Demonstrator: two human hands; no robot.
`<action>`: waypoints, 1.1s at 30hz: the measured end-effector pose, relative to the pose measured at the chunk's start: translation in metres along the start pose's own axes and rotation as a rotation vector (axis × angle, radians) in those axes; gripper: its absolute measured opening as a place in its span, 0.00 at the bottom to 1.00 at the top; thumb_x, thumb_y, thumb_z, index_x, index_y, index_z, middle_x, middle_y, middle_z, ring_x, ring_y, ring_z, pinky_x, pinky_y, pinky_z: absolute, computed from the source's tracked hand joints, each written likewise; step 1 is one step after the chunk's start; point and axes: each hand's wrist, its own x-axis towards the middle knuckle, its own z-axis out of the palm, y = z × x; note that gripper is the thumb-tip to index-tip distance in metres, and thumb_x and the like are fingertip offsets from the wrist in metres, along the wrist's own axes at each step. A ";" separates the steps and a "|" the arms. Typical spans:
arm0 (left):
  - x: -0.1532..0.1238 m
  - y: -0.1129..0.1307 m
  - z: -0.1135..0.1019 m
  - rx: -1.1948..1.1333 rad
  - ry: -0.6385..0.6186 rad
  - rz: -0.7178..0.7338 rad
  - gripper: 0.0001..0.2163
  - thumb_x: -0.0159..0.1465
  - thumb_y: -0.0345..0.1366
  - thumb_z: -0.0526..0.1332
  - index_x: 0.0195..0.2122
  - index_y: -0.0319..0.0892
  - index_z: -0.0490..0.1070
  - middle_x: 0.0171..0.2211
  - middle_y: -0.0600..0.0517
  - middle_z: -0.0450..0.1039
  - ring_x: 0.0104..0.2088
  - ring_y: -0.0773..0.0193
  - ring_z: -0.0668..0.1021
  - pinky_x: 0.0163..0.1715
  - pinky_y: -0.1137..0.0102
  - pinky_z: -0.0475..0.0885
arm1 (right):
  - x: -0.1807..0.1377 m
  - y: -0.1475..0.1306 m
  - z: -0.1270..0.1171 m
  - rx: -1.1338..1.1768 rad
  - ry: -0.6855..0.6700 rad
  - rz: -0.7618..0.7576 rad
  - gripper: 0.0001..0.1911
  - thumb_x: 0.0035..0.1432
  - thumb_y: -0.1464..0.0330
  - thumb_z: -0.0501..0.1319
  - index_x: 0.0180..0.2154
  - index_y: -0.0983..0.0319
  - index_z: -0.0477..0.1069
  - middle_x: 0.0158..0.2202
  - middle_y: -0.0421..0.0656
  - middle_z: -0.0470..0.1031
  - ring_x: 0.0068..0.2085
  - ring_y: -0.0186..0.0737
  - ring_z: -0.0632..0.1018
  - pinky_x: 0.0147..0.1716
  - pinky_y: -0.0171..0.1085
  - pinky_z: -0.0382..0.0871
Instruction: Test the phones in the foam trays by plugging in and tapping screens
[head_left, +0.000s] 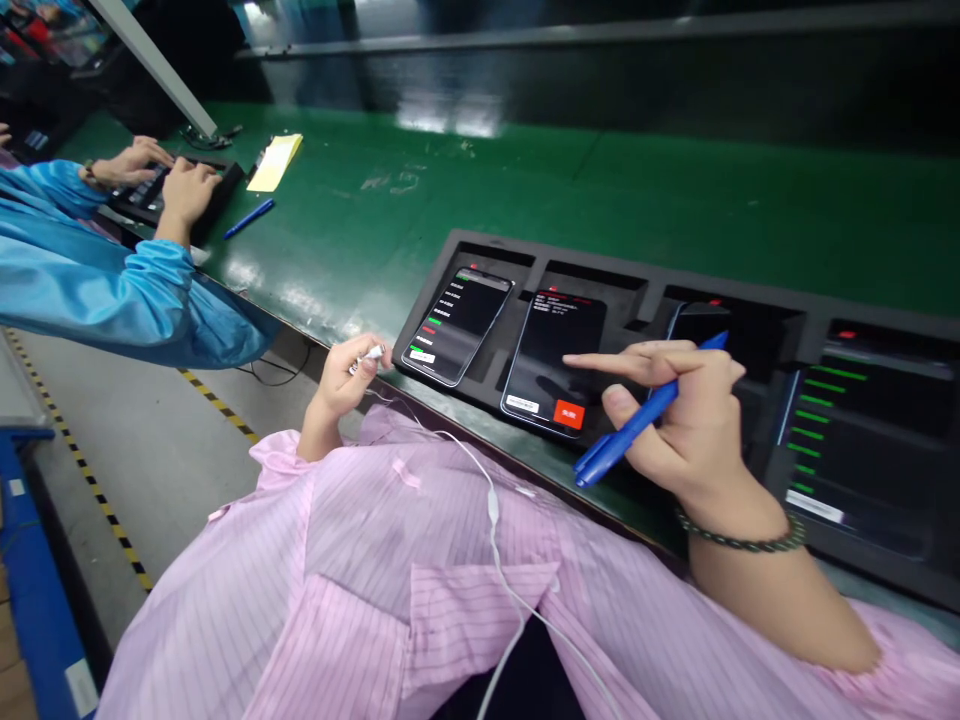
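My right hand grips a blue pen while its index finger stretches out over the second phone, whose dark screen shows a red button. My left hand pinches the small plug of a white cable that runs down across my pink striped coat. It hovers just left of the first phone, which shows a list of lines. Both phones lie in slots of a black tray. Two more phones sit in slots to the right.
The tray rests on a green conveyor belt. At the far left a co-worker in a blue coat has both hands on a dark device. A blue pen and a yellow notepad lie near them. A yellow-black floor line runs below.
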 end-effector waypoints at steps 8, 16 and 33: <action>-0.039 0.017 0.036 -0.142 -0.046 -0.417 0.29 0.68 0.61 0.54 0.19 0.43 0.59 0.14 0.57 0.61 0.17 0.71 0.63 0.21 0.71 0.60 | 0.051 -0.002 -0.002 -0.132 -0.267 0.023 0.11 0.65 0.58 0.53 0.39 0.57 0.52 0.43 0.51 0.82 0.43 0.56 0.78 0.45 0.55 0.54; -0.044 0.006 0.052 -0.333 -0.021 -0.604 0.29 0.64 0.63 0.57 0.18 0.43 0.59 0.15 0.58 0.58 0.17 0.72 0.61 0.19 0.71 0.57 | 0.121 0.031 0.054 -0.296 -0.505 0.035 0.15 0.69 0.55 0.50 0.41 0.61 0.58 0.46 0.58 0.78 0.52 0.61 0.73 0.52 0.63 0.55; -0.029 0.027 0.071 -0.335 0.035 -0.669 0.31 0.62 0.66 0.56 0.18 0.45 0.54 0.12 0.58 0.56 0.15 0.72 0.61 0.19 0.71 0.56 | 0.125 0.035 0.091 -0.363 -0.563 0.064 0.21 0.67 0.51 0.50 0.44 0.63 0.63 0.35 0.51 0.72 0.45 0.59 0.74 0.52 0.59 0.58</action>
